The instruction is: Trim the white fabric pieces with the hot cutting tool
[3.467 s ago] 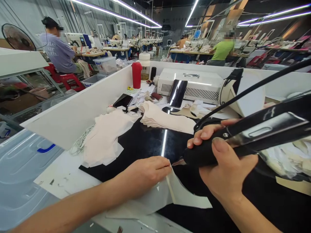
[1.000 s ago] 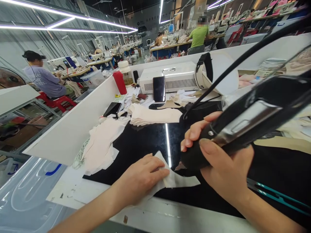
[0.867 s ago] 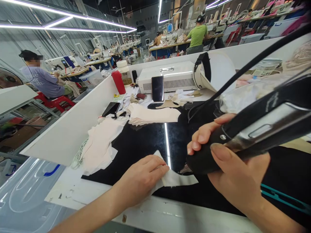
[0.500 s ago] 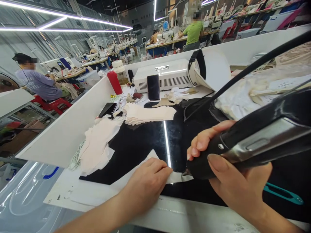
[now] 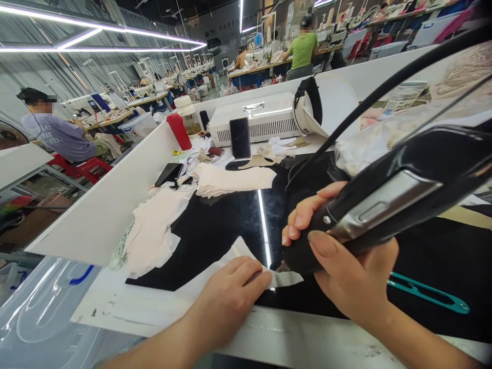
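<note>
My left hand point(image 5: 230, 289) lies on a white fabric piece point(image 5: 286, 280), its fingers together and pinching or pressing it against the black work surface point(image 5: 215, 225). Part of the fabric is hidden under that hand; a narrow end sticks out to the right. My right hand point(image 5: 353, 271) is wrapped round a black corded hand-held tool point(image 5: 403, 189) with a silver lever. The tool's dark tip is just above the fabric's upper edge; whether they touch, I cannot tell. A teal slotted tool point(image 5: 430, 293) rests to the right of my right wrist.
Pale fabric stacks point(image 5: 238, 179) and more cut pieces point(image 5: 154, 230) lie to the left and back. A phone point(image 5: 240, 137) leans on a white vented box point(image 5: 257, 120). The black cord point(image 5: 357, 110) arcs across the right. Co-workers point(image 5: 61, 125) sit beyond the partition.
My right hand and the tool have moved left, bringing the tip closer to my left hand. My left hand stays on the fabric with its fingers slightly shifted.
</note>
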`<state>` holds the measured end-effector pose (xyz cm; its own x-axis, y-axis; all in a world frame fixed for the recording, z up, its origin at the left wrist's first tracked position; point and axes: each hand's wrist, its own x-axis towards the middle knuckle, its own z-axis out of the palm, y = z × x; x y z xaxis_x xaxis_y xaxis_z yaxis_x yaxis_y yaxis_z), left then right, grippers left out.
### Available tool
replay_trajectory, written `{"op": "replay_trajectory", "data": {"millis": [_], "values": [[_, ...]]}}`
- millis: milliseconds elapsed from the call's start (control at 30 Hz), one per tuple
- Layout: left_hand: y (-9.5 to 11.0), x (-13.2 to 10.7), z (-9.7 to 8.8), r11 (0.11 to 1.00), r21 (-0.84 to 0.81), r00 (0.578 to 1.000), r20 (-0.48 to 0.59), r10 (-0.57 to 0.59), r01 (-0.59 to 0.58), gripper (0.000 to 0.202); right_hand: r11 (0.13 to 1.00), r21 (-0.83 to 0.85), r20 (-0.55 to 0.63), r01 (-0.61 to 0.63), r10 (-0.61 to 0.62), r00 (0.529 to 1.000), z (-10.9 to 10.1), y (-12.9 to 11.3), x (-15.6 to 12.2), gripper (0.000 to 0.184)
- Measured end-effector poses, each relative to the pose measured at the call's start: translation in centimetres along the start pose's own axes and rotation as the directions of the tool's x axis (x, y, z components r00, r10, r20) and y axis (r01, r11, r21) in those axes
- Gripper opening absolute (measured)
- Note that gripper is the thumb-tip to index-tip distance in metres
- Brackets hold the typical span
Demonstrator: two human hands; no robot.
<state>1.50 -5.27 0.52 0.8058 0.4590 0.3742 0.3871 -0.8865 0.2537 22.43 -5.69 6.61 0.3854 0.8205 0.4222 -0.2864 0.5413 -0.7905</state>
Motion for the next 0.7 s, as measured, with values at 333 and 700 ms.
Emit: {"op": "replay_trajectory", "data": {"millis": [333,700], "values": [[0.3,0.0,0.3,1.000,0.017,1.000,-0.020,0.001,-0.001,0.027,0.999,-0.040,0.000,0.009,-0.009,1.000,0.2,-0.2,-0.1,0.043],[0.3,0.1,0.2,0.999,0.031,1.000,-0.021,-0.022,0.022,0.032,0.998,-0.056,0.012,0.005,-0.004,1.000,0.8,1.0,0.0,0.046]]}}
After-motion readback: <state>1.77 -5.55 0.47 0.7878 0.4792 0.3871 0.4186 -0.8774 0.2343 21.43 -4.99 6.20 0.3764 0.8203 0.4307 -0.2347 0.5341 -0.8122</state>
